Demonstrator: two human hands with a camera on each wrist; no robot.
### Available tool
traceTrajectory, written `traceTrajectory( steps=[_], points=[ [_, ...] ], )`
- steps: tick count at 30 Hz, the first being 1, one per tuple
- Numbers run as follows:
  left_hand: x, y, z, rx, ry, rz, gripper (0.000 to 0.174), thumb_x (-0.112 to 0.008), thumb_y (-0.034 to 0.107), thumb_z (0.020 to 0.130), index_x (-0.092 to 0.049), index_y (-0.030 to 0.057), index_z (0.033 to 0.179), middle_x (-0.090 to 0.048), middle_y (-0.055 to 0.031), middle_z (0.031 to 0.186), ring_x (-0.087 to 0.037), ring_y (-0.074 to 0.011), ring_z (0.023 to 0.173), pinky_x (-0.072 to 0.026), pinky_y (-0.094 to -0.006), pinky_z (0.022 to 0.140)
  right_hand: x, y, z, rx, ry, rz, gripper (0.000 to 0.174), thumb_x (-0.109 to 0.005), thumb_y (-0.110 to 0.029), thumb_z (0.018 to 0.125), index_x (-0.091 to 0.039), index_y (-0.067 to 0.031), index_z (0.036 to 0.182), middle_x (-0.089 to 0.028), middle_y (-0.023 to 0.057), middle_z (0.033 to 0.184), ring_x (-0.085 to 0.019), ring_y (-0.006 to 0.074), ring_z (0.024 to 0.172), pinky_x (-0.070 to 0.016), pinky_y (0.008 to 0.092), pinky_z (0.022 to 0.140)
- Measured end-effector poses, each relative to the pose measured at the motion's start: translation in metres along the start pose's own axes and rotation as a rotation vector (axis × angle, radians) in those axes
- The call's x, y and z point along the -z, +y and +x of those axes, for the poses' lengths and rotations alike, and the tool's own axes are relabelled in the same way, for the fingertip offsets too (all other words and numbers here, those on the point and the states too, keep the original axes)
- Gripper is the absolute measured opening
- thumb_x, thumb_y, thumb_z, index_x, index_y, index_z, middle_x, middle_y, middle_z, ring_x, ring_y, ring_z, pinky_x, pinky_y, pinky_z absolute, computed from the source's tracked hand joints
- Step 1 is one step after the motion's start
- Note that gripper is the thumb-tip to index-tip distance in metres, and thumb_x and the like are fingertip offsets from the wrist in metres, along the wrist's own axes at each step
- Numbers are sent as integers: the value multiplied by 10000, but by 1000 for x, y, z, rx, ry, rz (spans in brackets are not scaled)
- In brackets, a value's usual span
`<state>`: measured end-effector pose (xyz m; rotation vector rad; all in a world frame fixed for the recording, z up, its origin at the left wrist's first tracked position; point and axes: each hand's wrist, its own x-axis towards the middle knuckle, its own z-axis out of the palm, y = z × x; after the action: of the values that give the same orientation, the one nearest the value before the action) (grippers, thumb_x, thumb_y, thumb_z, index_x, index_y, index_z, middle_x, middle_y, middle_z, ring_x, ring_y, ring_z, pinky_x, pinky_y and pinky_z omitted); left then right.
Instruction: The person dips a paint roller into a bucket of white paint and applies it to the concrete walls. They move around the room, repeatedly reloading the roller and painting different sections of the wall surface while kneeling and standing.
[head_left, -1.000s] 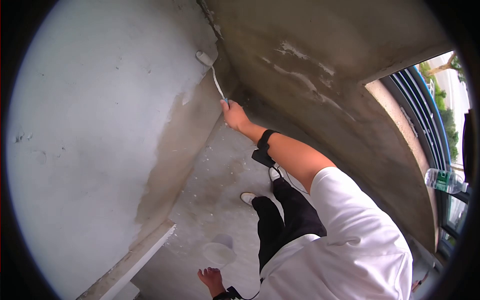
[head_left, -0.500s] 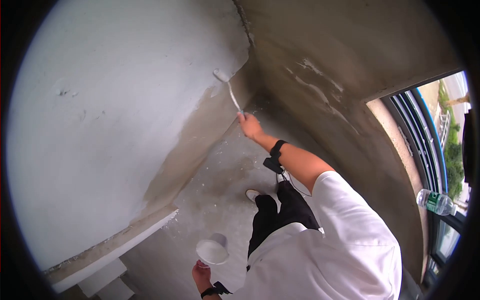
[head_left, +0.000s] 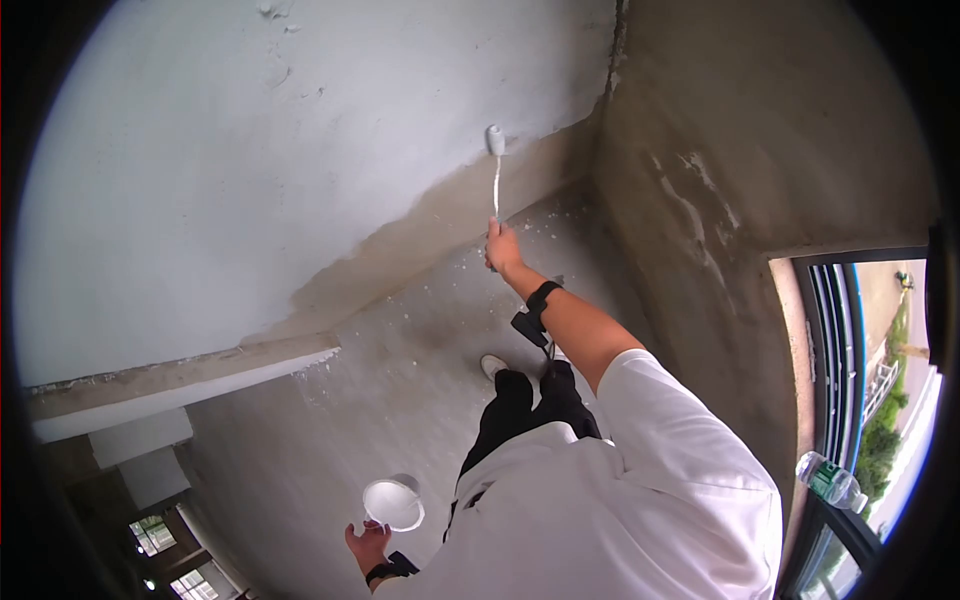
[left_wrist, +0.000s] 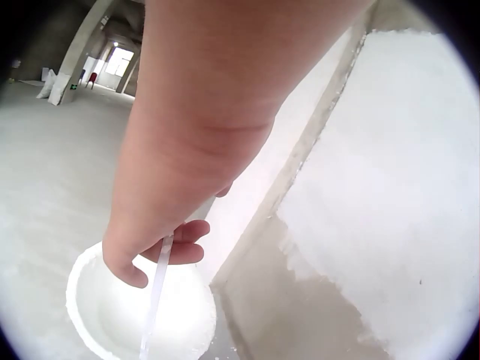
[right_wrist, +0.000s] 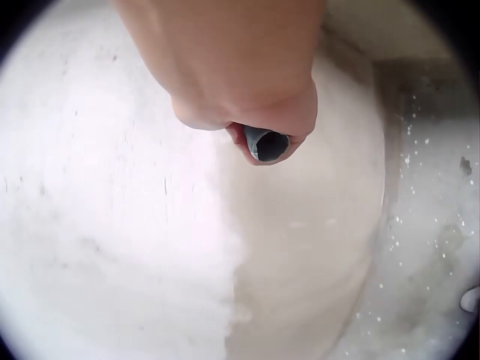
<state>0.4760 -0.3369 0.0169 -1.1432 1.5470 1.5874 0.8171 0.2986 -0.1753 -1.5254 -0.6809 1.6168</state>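
Observation:
My right hand grips the handle of a small paint roller, its dark hollow end poking out of the fist in the right wrist view. The white roller sleeve is at the wall, along the lower edge of the white coating. Low on the other side, my left hand has its fingers curled round the pale strip handle of a white bucket. The bucket hangs below the hand, its open top facing up, with white inside.
Bare grey-brown wall runs under the coating down to the speckled floor. A brown side wall meets it at a corner. A ledge juts out at left. A plastic bottle lies by the window at right.
The roller has moved along the wall, away from the corner. The head view has turned, and the bucket by the left hand shows more clearly. Both hands keep their hold.

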Motion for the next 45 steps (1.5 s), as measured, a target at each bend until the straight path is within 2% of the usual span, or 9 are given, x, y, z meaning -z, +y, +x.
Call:
traceTrajectory(
  steps=[7, 11, 13, 20, 23, 29, 32, 35, 45],
  points=[
    [87, -10, 28, -30, 178, -180, 468, -539, 568, 826, -486, 103, 835, -513, 9, 711, -520, -148, 708, -386, -383, 832, 69, -19, 22, 55, -43, -66, 427, -440, -464, 1034, -476, -64, 888, -436, 17, 574, -436, 137, 428, -377, 314, 401],
    [107, -21, 52, -64, 252, -268, 497, -541, 583, 824, -519, 96, 729, -490, 4, 585, -473, -150, 541, -406, -339, 643, 103, -65, 47, -68, -39, 261, 436, -438, -506, 1029, -455, -95, 883, -384, -19, 612, -369, 102, 473, -346, 265, 434],
    [101, -23, 57, -81, 297, -287, 498, -557, 580, 811, -531, 93, 712, -469, 8, 575, -438, -138, 516, -393, -318, 639, 101, -79, 55, -189, -40, 362, 448, -437, -527, 1024, -460, -98, 896, -374, -26, 634, -363, 96, 502, -336, 247, 453],
    [32, -12, 36, -74, -96, -245, 332, -614, 393, 867, -544, 80, 786, -508, 7, 621, -468, -136, 579, -430, -309, 726, 126, -79, 30, -259, -84, 84, 429, -502, -523, 1004, -485, -111, 884, -330, -43, 641, -301, 75, 481, -261, 231, 436],
    [-4, 0, 7, -145, -211, -148, 303, -597, 350, 900, -587, 49, 940, -508, 4, 640, -485, -143, 602, -432, -293, 714, 143, -89, -3, -225, -86, -111, 413, -498, -517, 1009, -487, -121, 892, -334, -42, 642, -301, 74, 488, -265, 231, 442],
    [-79, 2, -20, -341, -436, -62, 239, -599, 302, 942, -531, 100, 1050, -646, -105, 941, -545, -145, 727, -463, -296, 776, 157, -146, -84, -217, -65, -342, 395, -483, -514, 1017, -492, -135, 904, -351, -50, 643, -315, 72, 489, -287, 237, 445],
    [-147, 13, -35, -469, -405, 45, 525, -595, 298, 941, -418, 84, 1387, -638, -136, 1048, -499, -115, 769, -442, -282, 785, 148, -167, -99, -210, -50, -404, 388, -485, -508, 1018, -495, -136, 910, -354, -50, 643, -325, 70, 492, -294, 237, 446],
    [-186, 16, -35, -465, -500, 140, 635, -590, 305, 940, -342, 71, 1475, -625, -122, 1056, -481, -103, 791, -428, -273, 791, 147, -183, -104, -211, -47, -377, 377, -490, -497, 1020, -497, -135, 914, -357, -51, 646, -335, 69, 495, -302, 235, 445],
    [-259, 38, -20, -445, -622, 265, 439, -577, 320, 944, -492, 96, 1311, -600, -72, 1012, -478, -99, 781, -423, -265, 784, 21, -162, -12, -132, -94, 178, 452, -407, -508, 1039, -415, -93, 860, -375, -4, 667, -365, 109, 521, -368, 224, 474]
  ],
)
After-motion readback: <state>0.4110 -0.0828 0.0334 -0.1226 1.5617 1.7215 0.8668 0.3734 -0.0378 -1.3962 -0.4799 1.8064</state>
